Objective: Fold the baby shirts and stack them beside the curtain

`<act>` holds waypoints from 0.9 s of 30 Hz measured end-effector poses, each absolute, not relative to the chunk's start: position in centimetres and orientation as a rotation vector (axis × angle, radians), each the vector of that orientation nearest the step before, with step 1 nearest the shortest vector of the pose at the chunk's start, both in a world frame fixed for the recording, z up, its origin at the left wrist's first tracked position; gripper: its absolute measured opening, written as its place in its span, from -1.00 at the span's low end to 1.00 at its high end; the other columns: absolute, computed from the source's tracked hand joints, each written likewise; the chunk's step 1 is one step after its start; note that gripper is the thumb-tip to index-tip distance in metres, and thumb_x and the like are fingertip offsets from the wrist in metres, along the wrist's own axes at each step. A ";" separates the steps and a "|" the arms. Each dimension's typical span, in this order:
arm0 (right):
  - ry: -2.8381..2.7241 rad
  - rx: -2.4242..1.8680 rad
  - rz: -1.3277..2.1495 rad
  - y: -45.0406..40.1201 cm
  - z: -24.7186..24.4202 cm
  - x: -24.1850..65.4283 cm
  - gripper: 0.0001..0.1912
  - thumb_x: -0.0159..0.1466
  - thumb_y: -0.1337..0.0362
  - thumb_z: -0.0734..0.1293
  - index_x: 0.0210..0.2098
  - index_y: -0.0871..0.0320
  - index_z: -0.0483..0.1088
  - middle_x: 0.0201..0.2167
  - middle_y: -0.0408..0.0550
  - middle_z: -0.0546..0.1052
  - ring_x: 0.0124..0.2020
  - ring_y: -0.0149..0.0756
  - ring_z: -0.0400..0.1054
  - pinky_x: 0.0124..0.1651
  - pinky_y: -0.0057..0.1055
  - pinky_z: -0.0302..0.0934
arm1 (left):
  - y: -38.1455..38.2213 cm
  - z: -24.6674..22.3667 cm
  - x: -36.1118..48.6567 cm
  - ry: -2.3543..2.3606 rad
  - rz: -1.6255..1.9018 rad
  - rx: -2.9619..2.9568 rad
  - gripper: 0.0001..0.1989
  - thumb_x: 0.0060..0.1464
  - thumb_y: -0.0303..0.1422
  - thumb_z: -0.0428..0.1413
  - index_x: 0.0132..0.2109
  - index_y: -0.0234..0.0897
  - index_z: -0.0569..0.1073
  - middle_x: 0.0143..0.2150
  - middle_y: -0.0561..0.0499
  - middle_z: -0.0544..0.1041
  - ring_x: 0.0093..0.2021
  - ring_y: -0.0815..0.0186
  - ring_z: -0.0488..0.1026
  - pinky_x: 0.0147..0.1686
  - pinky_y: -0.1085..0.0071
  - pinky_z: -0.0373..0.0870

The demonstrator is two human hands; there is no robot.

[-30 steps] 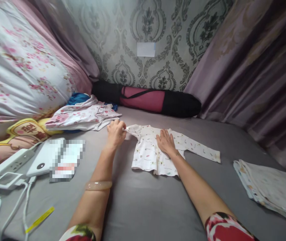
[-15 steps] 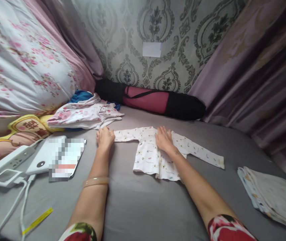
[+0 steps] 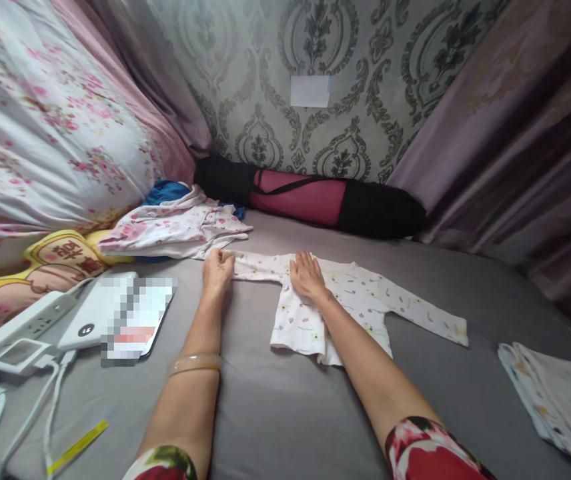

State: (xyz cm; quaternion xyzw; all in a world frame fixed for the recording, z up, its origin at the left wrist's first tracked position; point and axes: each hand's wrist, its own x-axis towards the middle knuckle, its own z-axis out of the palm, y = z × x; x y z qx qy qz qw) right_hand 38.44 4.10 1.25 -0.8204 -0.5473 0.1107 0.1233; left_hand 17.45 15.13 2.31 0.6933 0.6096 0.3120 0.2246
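Observation:
A small white long-sleeved shirt [image 3: 363, 293] with a scattered print lies spread on the grey sheet [image 3: 260, 413]. My left hand [image 3: 217, 272] is closed on the cuff of its left-hand sleeve, which is stretched out sideways. My right hand [image 3: 308, 275] rests flat on the shirt's upper body near that sleeve's shoulder, fingers extended. The other sleeve slants away to the right, untouched. Part of the shirt's lower body is hidden under my right forearm.
Folded clothes [image 3: 558, 393] lie at the right. A crumpled printed garment [image 3: 180, 223] sits back left, before a black and pink long bag [image 3: 298, 199]. At left are a power strip [image 3: 30, 327], cables, a white power bank [image 3: 98, 313], a phone [image 3: 153, 320] and a yellow strip [image 3: 78, 447].
My right hand has slid left across the shirt, from its middle toward the shoulder of the held sleeve. My left hand stays at the cuff. The view has shifted slightly.

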 end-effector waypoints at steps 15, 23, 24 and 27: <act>-1.589 -2.465 0.170 4.1 1.3 37.3 -0.35 0.42 0.08 -0.04 0.37 0.36 -0.01 0.41 0.17 -0.04 0.41 -0.06 -0.26 0.38 -0.13 -0.42 | 14.4 3.4 17.9 1.924 0.492 1.887 -0.63 0.20 -0.11 -0.06 -0.02 -0.22 0.44 -0.04 -0.26 0.55 0.01 -0.05 0.47 -0.07 0.16 0.35; -1.739 -2.368 0.263 5.0 1.2 34.3 -0.37 0.41 0.17 -0.08 0.39 0.36 -0.07 0.42 0.08 -0.09 0.43 -0.18 -0.33 0.39 -0.19 -0.45 | 15.0 2.9 17.3 1.820 0.545 1.944 -0.69 0.21 -0.29 -0.08 0.03 -0.18 0.42 0.02 -0.19 0.53 0.06 -0.02 0.44 -0.05 0.16 0.34; -1.732 -2.378 0.283 5.1 1.1 34.2 -0.36 0.40 0.17 -0.08 0.39 0.37 -0.09 0.43 0.07 -0.10 0.43 -0.17 -0.34 0.39 -0.18 -0.46 | 15.0 2.8 17.2 1.814 0.570 1.955 -0.69 0.21 -0.30 -0.08 0.03 -0.18 0.42 0.02 -0.18 0.52 0.06 -0.01 0.43 -0.05 0.17 0.34; -1.737 -2.380 0.306 5.4 1.2 34.4 -0.34 0.40 0.16 -0.08 0.40 0.38 -0.12 0.43 0.07 -0.13 0.43 -0.16 -0.37 0.40 -0.16 -0.46 | 15.0 2.6 17.1 1.820 0.602 1.996 -0.73 0.21 -0.32 -0.07 -0.03 -0.21 0.44 0.00 -0.20 0.51 0.05 0.01 0.42 -0.04 0.19 0.34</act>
